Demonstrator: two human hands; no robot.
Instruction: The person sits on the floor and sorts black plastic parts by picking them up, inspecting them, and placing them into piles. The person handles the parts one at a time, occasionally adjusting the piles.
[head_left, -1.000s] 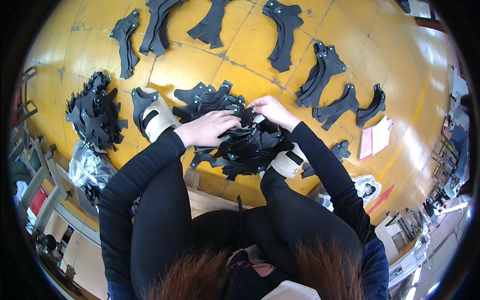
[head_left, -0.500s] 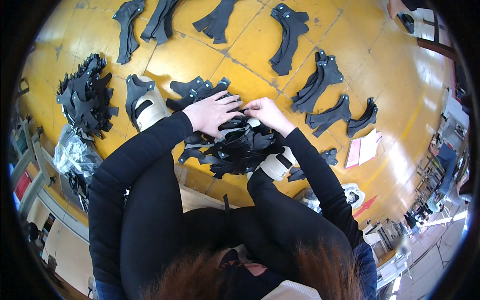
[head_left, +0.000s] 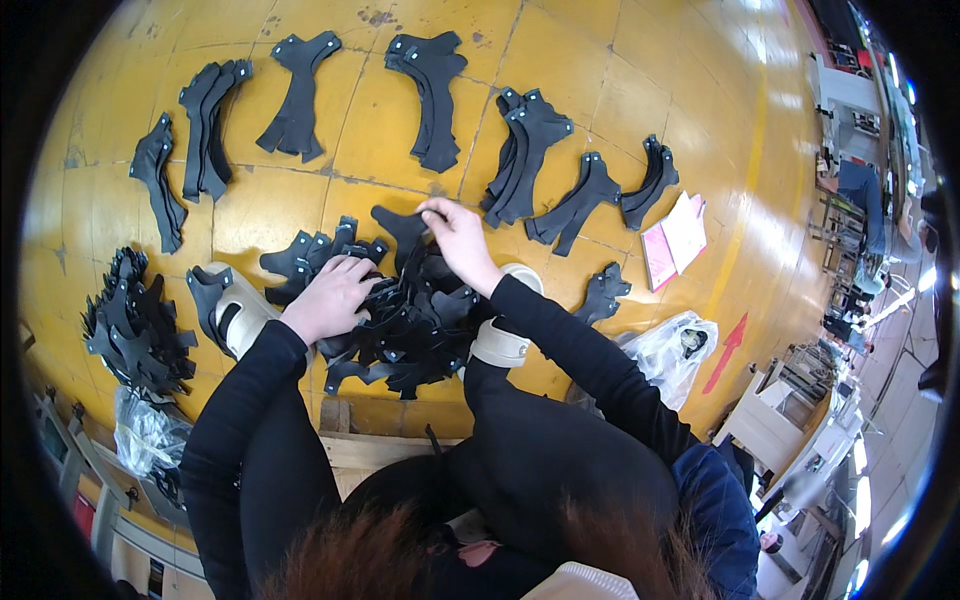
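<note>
I am sitting low over a yellow tiled floor (head_left: 300,190). A loose pile of black cut pieces (head_left: 410,325) lies between my feet. My left hand (head_left: 330,297) rests flat on the left side of that pile, fingers spread over the pieces. My right hand (head_left: 458,235) is pinched on one black piece (head_left: 405,228) at the pile's far edge and lifts it a little. Both arms are in black sleeves. A beige shoe (head_left: 243,318) shows at the left of the pile and another (head_left: 500,340) at the right.
Sorted stacks of black pieces lie in a row across the floor: at the far left (head_left: 160,180), in the middle (head_left: 430,85) and to the right (head_left: 530,150). A bristly heap (head_left: 135,330) sits at left, pink papers (head_left: 675,235) and a clear plastic bag (head_left: 670,350) at right.
My right hand has reached forward to the pile's far edge and taken up one black piece. My left hand has slid back onto the pile's left side. The view has tilted.
</note>
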